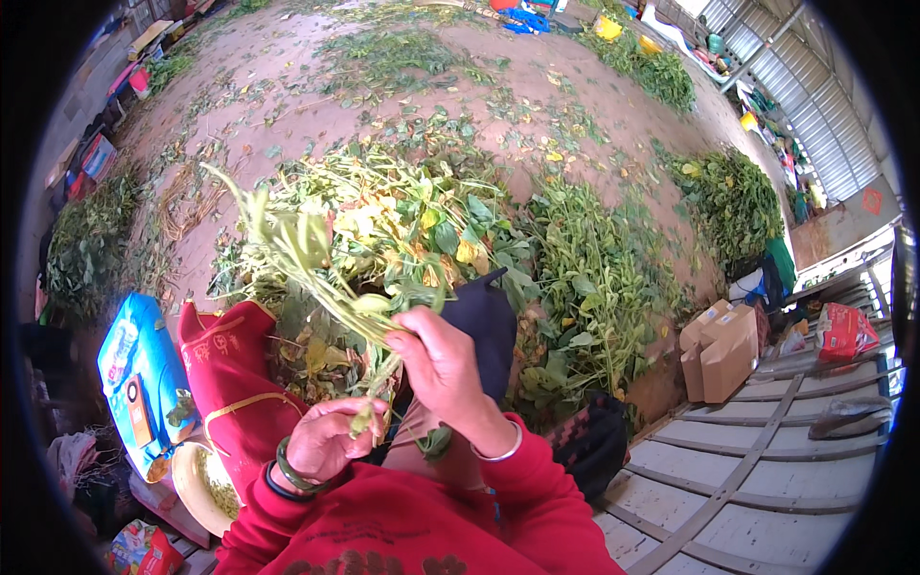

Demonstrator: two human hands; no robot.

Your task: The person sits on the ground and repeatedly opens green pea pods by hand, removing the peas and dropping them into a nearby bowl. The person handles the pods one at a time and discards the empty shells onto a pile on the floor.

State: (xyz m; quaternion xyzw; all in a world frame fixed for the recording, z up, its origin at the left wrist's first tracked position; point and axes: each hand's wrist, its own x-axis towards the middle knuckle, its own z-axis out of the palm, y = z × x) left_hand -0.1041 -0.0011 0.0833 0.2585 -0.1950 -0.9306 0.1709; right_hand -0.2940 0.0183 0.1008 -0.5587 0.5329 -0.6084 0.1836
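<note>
My right hand (pixel 438 359) is closed around a bundle of green plant stems with pods (pixel 309 266), which slants up to the left. Below it, my left hand (pixel 334 435) has its thumb and fingers around a small green pod (pixel 361 420) at the lower end of the plants. In front of my knees lies a large heap of pulled plants with green and yellow leaves (pixel 402 215). A pale round basin (pixel 194 489) with small green things in it stands at my left.
More plants (pixel 596 287) lie to the right, and leafy piles (pixel 729 205) stand farther off. Leaves litter the floor. A blue package (pixel 140 374) is at left. Folded cardboard boxes (pixel 722 356) and a red bag (pixel 844 330) rest on a slatted surface (pixel 747 460) at right.
</note>
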